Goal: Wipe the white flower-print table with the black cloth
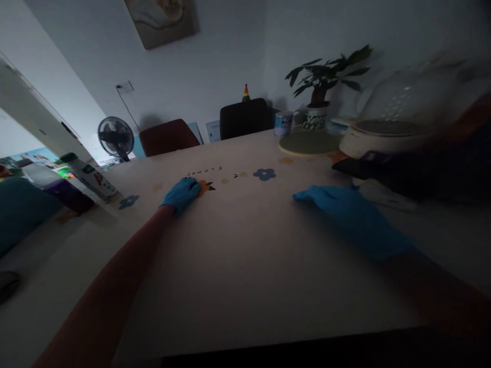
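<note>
From left to right, your left hand rests on the pale surface, which lies between and under your two hands, while your right hand reaches forward, low and blurred, so contact there is uncertain. The left grip is curled down beside an orange flower print, and you cannot tell whether it pinches anything; the right grip is stretched out with fingers laid together, around nothing visible. Nothing shows as lifted in either; how much is done and how much is left cannot be read from this view. As for materials, at far left sits a smooth teal shape you cannot identify, next to a purple-and-clear bottle and a slim white bottle with a green cap. Both hands wear thin blue gloves, wrinkled at the left fingers. The surface looks matt and smooth, printed with lettering and a rounded blue flower print. Further right come a cylindrical tin, a flat round green mat, a leafy plant in a patterned pot, and a shiny see-through dome on a pale rounded base.
</note>
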`<state>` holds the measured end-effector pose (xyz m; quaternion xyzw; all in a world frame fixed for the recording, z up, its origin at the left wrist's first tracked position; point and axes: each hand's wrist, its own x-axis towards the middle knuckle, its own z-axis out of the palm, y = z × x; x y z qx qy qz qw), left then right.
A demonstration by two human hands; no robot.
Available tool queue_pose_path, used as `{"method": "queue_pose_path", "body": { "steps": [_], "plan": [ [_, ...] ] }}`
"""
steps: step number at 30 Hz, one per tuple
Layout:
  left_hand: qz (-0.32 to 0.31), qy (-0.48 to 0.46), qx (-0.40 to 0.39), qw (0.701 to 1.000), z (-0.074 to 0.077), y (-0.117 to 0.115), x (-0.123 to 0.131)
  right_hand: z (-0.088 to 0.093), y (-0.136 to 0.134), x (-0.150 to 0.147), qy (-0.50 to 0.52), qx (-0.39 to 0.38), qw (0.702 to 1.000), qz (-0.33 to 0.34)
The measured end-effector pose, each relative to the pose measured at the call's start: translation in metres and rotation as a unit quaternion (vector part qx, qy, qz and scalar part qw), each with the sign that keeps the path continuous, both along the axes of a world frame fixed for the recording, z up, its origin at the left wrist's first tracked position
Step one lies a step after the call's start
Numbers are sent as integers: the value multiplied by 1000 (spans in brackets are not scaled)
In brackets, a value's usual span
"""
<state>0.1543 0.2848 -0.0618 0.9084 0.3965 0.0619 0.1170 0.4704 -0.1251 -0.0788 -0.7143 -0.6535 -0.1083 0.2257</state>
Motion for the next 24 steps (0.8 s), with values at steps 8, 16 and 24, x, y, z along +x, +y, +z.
{"method": "queue_pose_path", "body": {
  "steps": [8, 16, 24],
  "plan": [
    [33, -2, 11, 999, -3, 32, 20, 1, -1, -6, -7, 2, 1000, -3],
    [54, 2, 5, 999, 1, 40, 29, 5, -3, -5, -34, -3, 999, -3],
    [22, 7, -3, 1000, 4, 10, 4, 2, 2, 0, -30, 9, 1000, 7]
  ]
}}
